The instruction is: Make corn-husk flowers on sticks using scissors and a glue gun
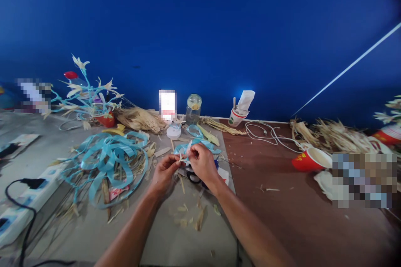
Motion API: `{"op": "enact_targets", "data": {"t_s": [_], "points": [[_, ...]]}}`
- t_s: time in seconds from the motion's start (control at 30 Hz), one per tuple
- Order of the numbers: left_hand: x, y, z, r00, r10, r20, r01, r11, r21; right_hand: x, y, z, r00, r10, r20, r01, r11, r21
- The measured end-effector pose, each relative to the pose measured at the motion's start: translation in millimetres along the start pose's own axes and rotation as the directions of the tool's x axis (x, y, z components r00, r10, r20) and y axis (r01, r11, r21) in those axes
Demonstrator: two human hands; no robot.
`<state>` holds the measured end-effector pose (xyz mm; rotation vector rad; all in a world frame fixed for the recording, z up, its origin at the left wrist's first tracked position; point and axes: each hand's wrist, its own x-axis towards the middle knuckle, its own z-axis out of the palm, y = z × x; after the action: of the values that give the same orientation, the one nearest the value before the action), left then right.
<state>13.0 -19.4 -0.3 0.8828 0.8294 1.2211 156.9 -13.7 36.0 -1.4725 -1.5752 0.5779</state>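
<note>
My left hand point(166, 171) is closed, its thumb and fingers pinching a small pale flower point(181, 159) that looks made of dried husk. Just to the right, my right hand point(203, 162) is closed too, with a thin whitish petal-like strip point(189, 147) standing up from its fingertips beside the flower. The fingers hide where strip and flower meet. Beneath my hands lie dark-handled scissors point(193, 177), partly covered. Light-blue ribbon point(120, 162) is heaped in loose loops to the left, and more of it runs behind my hands.
A branch of husk flowers point(89, 91) stands in a red cup point(106, 119) at left. Dried husks point(139, 119), a white round roll point(173, 131), a jar point(193, 108) and a paper cup point(237, 117) line the wall. A power strip point(34, 200) sits left; a red cup point(308, 159) lies right.
</note>
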Motion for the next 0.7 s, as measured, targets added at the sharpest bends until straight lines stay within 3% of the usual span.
{"op": "enact_targets", "data": {"t_s": [0.2, 0.33, 0.47, 0.57, 0.63, 0.7], "points": [[-1, 0, 0, 0.998, 0.011, 0.066, -0.012, 1.0, 0.014, 0, -6, -5, 0.993, -0.061, 0.105, 0.062, 0.998, -0.006], [0, 0, -3, 0.996, 0.013, 0.085, -0.018, 0.999, 0.05, 1, -12, -7, 0.99, -0.018, 0.139, 0.013, 0.999, 0.032], [2, 0, -6, 0.999, 0.036, 0.03, -0.038, 0.996, 0.077, 3, -12, -7, 0.978, 0.08, 0.194, -0.103, 0.989, 0.108], [5, -1, -10, 0.998, 0.058, -0.032, -0.056, 0.996, 0.067, 4, -9, -10, 0.978, 0.086, 0.189, -0.111, 0.986, 0.128], [7, -1, -12, 0.993, 0.084, -0.085, -0.079, 0.995, 0.06, 2, -6, -15, 0.985, 0.05, 0.165, -0.061, 0.996, 0.058], [8, -1, -14, 0.982, 0.121, -0.141, -0.113, 0.991, 0.065, -4, -4, -21, 0.976, 0.024, 0.216, -0.005, 0.996, -0.088]]}}
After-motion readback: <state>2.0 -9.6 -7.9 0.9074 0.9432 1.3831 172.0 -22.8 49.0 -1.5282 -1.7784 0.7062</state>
